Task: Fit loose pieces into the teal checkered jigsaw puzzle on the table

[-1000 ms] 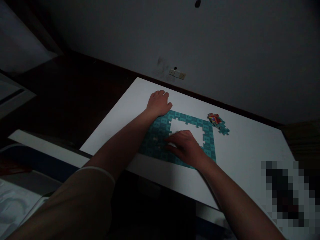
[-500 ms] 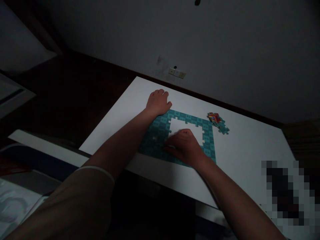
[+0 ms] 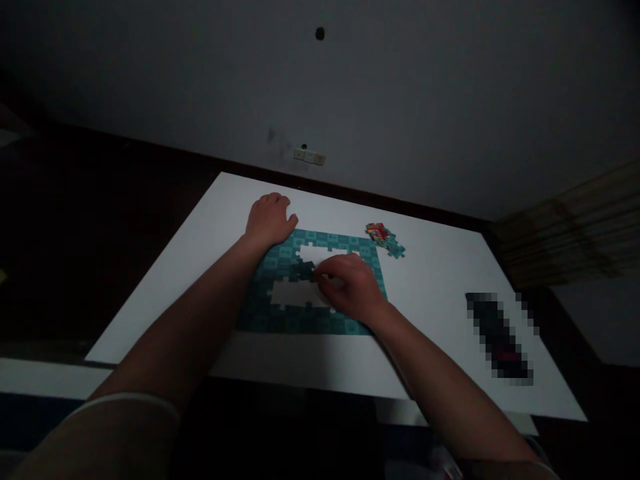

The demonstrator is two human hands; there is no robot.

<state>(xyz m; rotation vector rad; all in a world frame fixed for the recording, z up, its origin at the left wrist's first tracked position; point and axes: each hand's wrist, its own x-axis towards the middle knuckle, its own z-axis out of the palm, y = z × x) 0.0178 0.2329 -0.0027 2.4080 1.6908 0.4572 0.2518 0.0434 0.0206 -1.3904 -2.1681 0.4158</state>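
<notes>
A teal checkered jigsaw puzzle [image 3: 295, 323] lies on the white table, its border joined around an open white middle. My right hand [image 3: 353, 287] is over this opening, thumb and fingers pinched on a dark teal puzzle piece [image 3: 304, 270]. The piece lies at the left side of the opening, against the joined part; whether it is locked in, I cannot tell. My left hand [image 3: 271, 219] rests at the puzzle's far left corner, palm down, thumb apart from the other fingers. A small pile of loose puzzle pieces [image 3: 384, 239], red, yellow and teal, lies beyond the far right corner.
The white table [image 3: 430, 267] stands near a grey wall with a socket strip [image 3: 309, 157]. A dark pixelated object [image 3: 500, 337] lies on the table's right side. Beyond the right edge hangs a striped curtain-like cloth [image 3: 565, 227]. The room is dim.
My right hand has moved from the puzzle's left part to its open middle, and the dark teal piece now shows at its fingertips. My left hand stays at the corner. The camera view has shifted.
</notes>
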